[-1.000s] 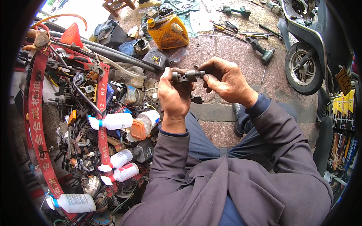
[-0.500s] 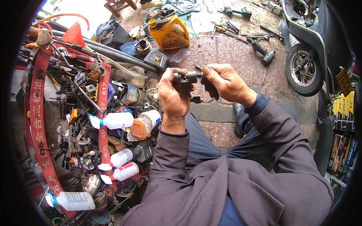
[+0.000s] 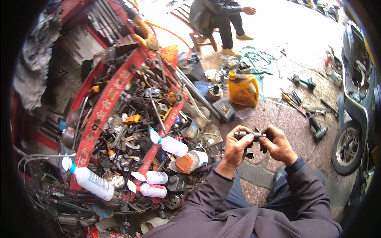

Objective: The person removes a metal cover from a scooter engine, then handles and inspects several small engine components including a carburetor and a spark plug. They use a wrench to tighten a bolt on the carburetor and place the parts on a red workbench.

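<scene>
A dark metal part (image 3: 256,135), cylindrical with a thinner shaft end, is held crosswise between my two hands above my knees. My left hand (image 3: 235,149) closes its thumb and fingers round the left end. At the opposite end, my right hand (image 3: 281,146) pinches the thinner shaft with thumb and fingertips. Beneath the left fingers hangs a small dark piece (image 3: 249,154); whether it joins the part I cannot tell. The right fingertips and what lies behind them are partly hidden.
To my left, a red metal frame (image 3: 104,104) surrounds a heap of tools and parts, with spray bottles (image 3: 174,146) on it. A yellow oil jug (image 3: 243,90) stands ahead. Power drills (image 3: 317,127) and a scooter wheel (image 3: 347,147) are at right. A person (image 3: 222,20) sits far ahead.
The view has swung left, bringing the seated person and more of the heap into sight. My right hand has gone from wrapping the part's dark end to a fingertip pinch.
</scene>
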A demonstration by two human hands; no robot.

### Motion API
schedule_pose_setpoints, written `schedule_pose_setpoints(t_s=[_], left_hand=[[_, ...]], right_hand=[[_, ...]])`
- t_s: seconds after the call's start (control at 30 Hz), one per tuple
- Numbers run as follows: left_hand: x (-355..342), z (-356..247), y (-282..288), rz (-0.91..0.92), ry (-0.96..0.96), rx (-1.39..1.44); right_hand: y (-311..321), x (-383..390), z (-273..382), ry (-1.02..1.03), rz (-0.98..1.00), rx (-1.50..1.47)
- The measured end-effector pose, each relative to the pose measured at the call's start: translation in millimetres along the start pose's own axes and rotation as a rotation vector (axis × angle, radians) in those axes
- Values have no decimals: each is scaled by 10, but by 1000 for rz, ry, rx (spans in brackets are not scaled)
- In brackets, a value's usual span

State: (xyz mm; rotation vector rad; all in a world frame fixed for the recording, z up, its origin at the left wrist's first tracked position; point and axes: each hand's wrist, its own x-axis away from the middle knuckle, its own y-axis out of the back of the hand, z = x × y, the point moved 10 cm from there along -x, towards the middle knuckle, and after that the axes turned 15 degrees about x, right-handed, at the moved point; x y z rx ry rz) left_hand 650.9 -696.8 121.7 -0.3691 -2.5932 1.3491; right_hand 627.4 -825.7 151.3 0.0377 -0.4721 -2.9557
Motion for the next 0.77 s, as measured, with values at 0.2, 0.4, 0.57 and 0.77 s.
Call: schedule_pose_setpoints(t_s=[0.2,0.4,0.57,0.77], left_hand=[[53,-257,56,-33,-95,-21],[84,-506,175,-117,-188,-65],[91,-690,-1,-222,-180,-162],[165,-961,-680,-302,-96,-161]], right_hand=[[-112,-188,135,91,53,-89],[-412,-490,111,94,293,-149],[-371,-563,324,110,343,-283],[-63,-430,845,-45,306,-392]])
